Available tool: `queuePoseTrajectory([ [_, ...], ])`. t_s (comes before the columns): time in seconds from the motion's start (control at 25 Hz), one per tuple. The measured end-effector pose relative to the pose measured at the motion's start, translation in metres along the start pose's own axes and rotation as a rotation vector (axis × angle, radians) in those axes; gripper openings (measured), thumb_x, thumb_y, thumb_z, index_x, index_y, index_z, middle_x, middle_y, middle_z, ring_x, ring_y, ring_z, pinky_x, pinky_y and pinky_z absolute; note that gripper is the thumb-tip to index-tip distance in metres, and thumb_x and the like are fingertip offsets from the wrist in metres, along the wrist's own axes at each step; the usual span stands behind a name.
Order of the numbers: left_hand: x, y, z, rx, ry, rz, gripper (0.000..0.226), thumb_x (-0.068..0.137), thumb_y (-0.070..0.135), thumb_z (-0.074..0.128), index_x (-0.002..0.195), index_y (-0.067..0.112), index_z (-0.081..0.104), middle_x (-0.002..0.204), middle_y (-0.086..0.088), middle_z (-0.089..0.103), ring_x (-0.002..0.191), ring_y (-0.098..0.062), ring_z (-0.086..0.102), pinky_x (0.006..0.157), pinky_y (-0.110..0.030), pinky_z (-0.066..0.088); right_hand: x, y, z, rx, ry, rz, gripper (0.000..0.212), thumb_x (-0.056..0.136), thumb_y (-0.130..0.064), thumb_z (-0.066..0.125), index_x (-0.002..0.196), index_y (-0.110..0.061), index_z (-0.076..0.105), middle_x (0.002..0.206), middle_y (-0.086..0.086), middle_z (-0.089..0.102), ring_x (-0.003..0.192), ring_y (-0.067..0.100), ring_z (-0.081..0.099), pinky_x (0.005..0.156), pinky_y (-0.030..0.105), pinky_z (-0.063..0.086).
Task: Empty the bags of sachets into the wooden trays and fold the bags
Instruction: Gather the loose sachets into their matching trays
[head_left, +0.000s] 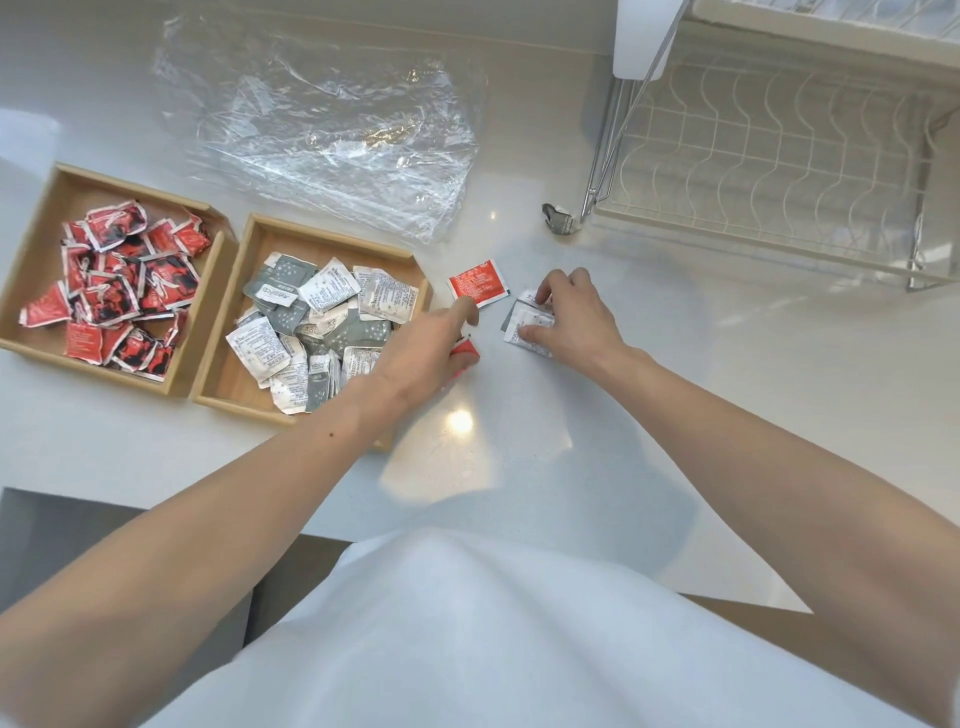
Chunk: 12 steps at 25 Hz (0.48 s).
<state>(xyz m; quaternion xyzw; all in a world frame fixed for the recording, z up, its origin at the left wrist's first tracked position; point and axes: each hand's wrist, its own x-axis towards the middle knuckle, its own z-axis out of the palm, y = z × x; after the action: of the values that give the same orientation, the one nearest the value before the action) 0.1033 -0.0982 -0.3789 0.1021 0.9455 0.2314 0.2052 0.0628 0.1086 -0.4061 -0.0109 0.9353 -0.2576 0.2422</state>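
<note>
Counter (675, 374): dish rack (779, 171) far right, clear bags (332, 135) lying flat at far centre. Left tray (31, 270) holds red sachets (119, 286), right tray (244, 249) holds grey-white sachets (311, 322). My left hand (426, 348) curls round one red packet (465, 354). My right hand (571, 317) pinches a grey stack (527, 325). Loose red sachet (478, 283) on the counter just beyond, between them.

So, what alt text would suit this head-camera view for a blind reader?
From above: a person's left hand holds a red sachet and the right hand pinches grey-and-white sachets on a white counter. Beside them, the left wooden tray holds red sachets, the right wooden tray a grey-and-white pile; a clear bag lies behind.
</note>
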Motion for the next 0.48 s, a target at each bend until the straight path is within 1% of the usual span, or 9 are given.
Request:
queuePoseTrajectory([
  [0.08, 0.017, 0.001, -0.010, -0.032, 0.014, -0.033, 0.043, 0.085, 0.022, 0.072, 0.121, 0.016, 0.048, 0.092, -0.008, 0.066, 0.081, -0.029, 0.058, 0.067, -0.041, 0.048, -0.003, 0.002, 0.002, 0.013, 0.016, -0.004, 0.048, 0.078, -0.029, 0.074, 0.116, -0.013, 0.049, 0.121, 0.008, 0.044, 0.110, 0.029, 0.050, 0.080, 0.037, 0.044],
  [0.2, 0.043, 0.002, -0.020, -0.046, 0.013, -0.073, 0.052, 0.082, 0.020, 0.075, 0.127, 0.013, 0.051, 0.106, -0.014, 0.068, 0.092, -0.035, 0.062, 0.077, -0.044, 0.052, -0.007, 0.005, 0.003, -0.013, 0.004, 0.011, 0.066, 0.078, -0.032, 0.074, 0.133, -0.015, 0.042, 0.128, 0.009, 0.043, 0.116, 0.029, 0.049, 0.086, 0.039, 0.045],
  [0.24, 0.052, 0.002, -0.021, -0.049, 0.007, -0.077, 0.054, 0.082, 0.019, 0.075, 0.129, 0.013, 0.050, 0.108, -0.015, 0.068, 0.096, -0.035, 0.063, 0.080, -0.043, 0.052, -0.007, 0.006, 0.002, -0.023, -0.001, 0.022, 0.067, 0.078, -0.034, 0.074, 0.134, -0.016, 0.042, 0.128, 0.009, 0.042, 0.117, 0.029, 0.048, 0.086, 0.038, 0.044],
  [0.4, 0.075, 0.005, -0.024, -0.014, -0.014, -0.075, 0.062, 0.081, 0.016, 0.076, 0.136, 0.007, 0.048, 0.117, -0.018, 0.064, 0.107, -0.036, 0.060, 0.086, -0.041, 0.049, -0.008, 0.009, 0.002, -0.018, 0.017, 0.027, 0.051, 0.077, -0.034, 0.076, 0.117, -0.013, 0.049, 0.122, 0.007, 0.040, 0.112, 0.026, 0.047, 0.077, 0.034, 0.042],
  [0.48, 0.081, 0.005, -0.023, 0.026, -0.036, -0.072, 0.062, 0.081, 0.018, 0.077, 0.135, 0.004, 0.049, 0.120, -0.019, 0.057, 0.108, -0.038, 0.057, 0.088, -0.042, 0.048, -0.008, 0.009, 0.002, -0.003, 0.018, 0.018, 0.053, 0.077, -0.032, 0.076, 0.117, -0.012, 0.047, 0.122, 0.007, 0.043, 0.109, 0.027, 0.050, 0.076, 0.035, 0.042],
])
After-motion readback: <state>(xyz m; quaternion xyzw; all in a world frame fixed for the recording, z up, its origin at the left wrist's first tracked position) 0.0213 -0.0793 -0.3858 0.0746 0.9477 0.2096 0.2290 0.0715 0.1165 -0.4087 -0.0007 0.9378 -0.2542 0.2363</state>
